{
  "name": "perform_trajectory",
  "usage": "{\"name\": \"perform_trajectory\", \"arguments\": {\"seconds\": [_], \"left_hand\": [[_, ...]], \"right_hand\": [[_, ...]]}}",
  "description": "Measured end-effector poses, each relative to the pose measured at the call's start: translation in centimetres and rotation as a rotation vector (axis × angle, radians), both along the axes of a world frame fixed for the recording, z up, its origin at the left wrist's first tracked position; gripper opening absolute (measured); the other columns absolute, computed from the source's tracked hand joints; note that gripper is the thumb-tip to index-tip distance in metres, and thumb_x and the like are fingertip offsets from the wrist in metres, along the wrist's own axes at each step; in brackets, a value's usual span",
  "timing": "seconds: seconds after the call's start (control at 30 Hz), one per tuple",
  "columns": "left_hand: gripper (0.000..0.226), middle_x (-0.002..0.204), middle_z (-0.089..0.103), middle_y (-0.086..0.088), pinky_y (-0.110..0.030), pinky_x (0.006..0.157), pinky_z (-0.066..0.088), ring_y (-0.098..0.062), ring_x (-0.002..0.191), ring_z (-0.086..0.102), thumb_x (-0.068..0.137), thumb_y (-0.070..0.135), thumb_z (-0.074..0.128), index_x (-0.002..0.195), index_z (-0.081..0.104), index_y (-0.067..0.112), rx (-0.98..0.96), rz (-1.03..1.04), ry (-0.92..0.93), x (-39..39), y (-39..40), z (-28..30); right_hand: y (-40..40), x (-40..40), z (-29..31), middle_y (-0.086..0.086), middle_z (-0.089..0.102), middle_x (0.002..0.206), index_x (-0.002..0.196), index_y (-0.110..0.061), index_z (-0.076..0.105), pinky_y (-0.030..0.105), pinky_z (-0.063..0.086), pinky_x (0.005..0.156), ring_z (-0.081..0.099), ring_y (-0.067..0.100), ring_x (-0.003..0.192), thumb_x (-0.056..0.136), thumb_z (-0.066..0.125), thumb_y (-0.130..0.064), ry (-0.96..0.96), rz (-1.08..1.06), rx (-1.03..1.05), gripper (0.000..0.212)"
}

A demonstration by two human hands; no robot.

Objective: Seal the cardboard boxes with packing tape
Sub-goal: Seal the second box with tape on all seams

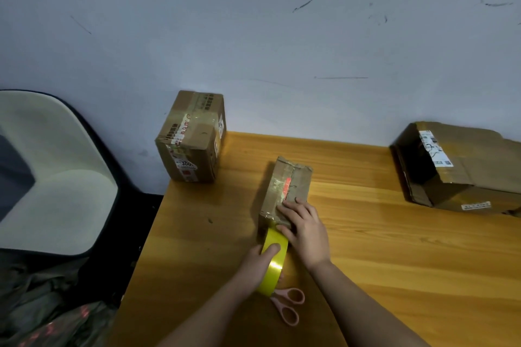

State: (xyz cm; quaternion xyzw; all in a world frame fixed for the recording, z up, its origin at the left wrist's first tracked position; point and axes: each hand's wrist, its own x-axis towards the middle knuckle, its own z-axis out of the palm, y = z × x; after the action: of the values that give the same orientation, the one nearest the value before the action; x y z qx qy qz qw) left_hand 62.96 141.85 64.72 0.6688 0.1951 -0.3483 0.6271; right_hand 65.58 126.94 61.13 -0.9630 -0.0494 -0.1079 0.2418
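Observation:
A small flat cardboard box (293, 182) lies in the middle of the wooden table (394, 248), its top seam running away from me. My right hand (306, 229) rests flat on the box's near end, fingers straight, pressing down the tape there. My left hand (258, 265) grips a yellow roll of packing tape (273, 259) just in front of the box, thumb over the roll's rim. A short strip runs from the roll up to the box's near edge.
Pink-handled scissors (289, 306) lie on the table right behind the roll. A taller taped box (191, 136) stands at the table's far left corner. A large dark box (456, 166) with an open flap sits at the far right. A chair (56, 177) stands left of the table.

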Motion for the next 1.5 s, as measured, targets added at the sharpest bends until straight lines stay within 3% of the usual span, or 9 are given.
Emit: {"name": "perform_trajectory", "arguments": {"seconds": [0.27, 0.4, 0.53, 0.83, 1.07, 1.23, 1.37, 1.43, 1.5], "left_hand": [[0.021, 0.073, 0.064, -0.010, -0.025, 0.056, 0.051, -0.015, 0.055, 0.064, 0.090, 0.029, 0.063, 0.092, 0.060, 0.009, -0.035, 0.024, -0.037, -0.5, 0.8, -1.0], [0.059, 0.089, 0.067, -0.011, -0.031, 0.076, 0.047, -0.020, 0.081, 0.061, 0.058, 0.060, 0.067, 0.094, 0.063, 0.013, 0.030, 0.021, -0.117, -0.9, 0.8, -1.4], [0.019, 0.104, 0.065, -0.005, -0.023, 0.077, 0.045, -0.017, 0.094, 0.060, 0.094, 0.032, 0.057, 0.105, 0.059, 0.018, 0.035, -0.041, -0.094, -1.1, 0.1, -0.1], [0.072, 0.102, 0.070, -0.012, -0.050, 0.094, 0.050, -0.028, 0.098, 0.067, 0.051, 0.073, 0.057, 0.099, 0.060, 0.019, 0.059, -0.024, -0.105, -0.3, -0.3, -3.3], [0.071, 0.109, 0.067, -0.011, -0.047, 0.096, 0.049, -0.028, 0.101, 0.065, 0.062, 0.067, 0.056, 0.112, 0.057, 0.017, 0.082, -0.021, -0.071, -0.2, -0.8, -2.1], [0.058, 0.122, 0.061, -0.012, -0.043, 0.102, 0.044, -0.032, 0.113, 0.059, 0.077, 0.052, 0.062, 0.119, 0.051, 0.013, 0.061, -0.027, -0.016, 0.5, -0.8, -0.6], [0.042, 0.126, 0.047, -0.002, -0.026, 0.087, 0.038, -0.024, 0.117, 0.050, 0.098, 0.030, 0.052, 0.133, 0.040, 0.012, 0.101, -0.064, -0.021, 1.0, -0.1, -0.3], [0.046, 0.117, 0.052, -0.009, -0.027, 0.081, 0.038, -0.023, 0.104, 0.052, 0.098, 0.031, 0.051, 0.134, 0.042, 0.005, 0.147, -0.106, -0.034, 1.1, 0.2, -0.3], [0.045, 0.120, 0.054, -0.013, -0.027, 0.080, 0.038, -0.022, 0.100, 0.051, 0.098, 0.031, 0.051, 0.133, 0.044, 0.005, 0.169, -0.122, -0.038, 1.0, 0.3, -0.2]], "right_hand": [[0.2, -0.1, -0.8, -0.004, 0.057, 0.134, 0.130, -0.026, 0.059, 0.036, 0.056, 0.083, 0.043, 0.019, 0.132, 0.091, 0.041, -0.045, -0.045, 0.016, -0.152, 0.047], [-0.1, 0.3, -0.8, -0.002, 0.045, 0.148, 0.140, -0.023, 0.047, 0.034, 0.055, 0.083, 0.037, 0.022, 0.140, 0.094, 0.034, -0.043, -0.011, 0.070, -0.252, 0.052], [-0.7, 1.5, -0.5, -0.003, 0.041, 0.151, 0.143, -0.023, 0.044, 0.036, 0.056, 0.086, 0.032, 0.021, 0.142, 0.096, 0.041, -0.039, 0.032, 0.101, -0.242, 0.050], [-1.9, 2.8, 0.8, -0.012, 0.020, 0.159, 0.150, -0.029, 0.032, 0.040, 0.045, 0.103, 0.008, 0.012, 0.148, 0.099, 0.047, -0.039, 0.168, 0.167, -0.204, 0.054], [-2.0, 2.8, 0.9, -0.010, 0.028, 0.157, 0.147, -0.027, 0.038, 0.042, 0.049, 0.099, 0.017, 0.016, 0.147, 0.096, 0.053, -0.037, 0.136, 0.169, -0.198, 0.054], [-1.7, 2.8, 2.4, -0.015, 0.018, 0.159, 0.150, -0.030, 0.030, 0.037, 0.028, 0.113, 0.003, 0.010, 0.149, 0.094, 0.058, -0.033, 0.315, 0.168, -0.075, 0.063], [-2.1, 0.4, 3.6, -0.011, 0.053, 0.133, 0.128, -0.023, 0.058, 0.026, 0.032, 0.106, 0.040, 0.010, 0.131, 0.092, 0.064, -0.024, 0.098, -0.053, 0.323, 0.037], [-2.3, -2.8, 3.2, 0.000, 0.065, 0.105, 0.104, -0.017, 0.065, 0.028, 0.041, 0.086, 0.059, 0.022, 0.105, 0.092, 0.062, -0.015, -0.029, -0.242, 0.326, 0.012], [-2.0, -6.5, 2.5, 0.006, 0.067, 0.100, 0.099, -0.015, 0.063, 0.033, 0.042, 0.076, 0.063, 0.029, 0.095, 0.094, 0.058, -0.019, 0.137, -0.305, 0.174, 0.009]]}}
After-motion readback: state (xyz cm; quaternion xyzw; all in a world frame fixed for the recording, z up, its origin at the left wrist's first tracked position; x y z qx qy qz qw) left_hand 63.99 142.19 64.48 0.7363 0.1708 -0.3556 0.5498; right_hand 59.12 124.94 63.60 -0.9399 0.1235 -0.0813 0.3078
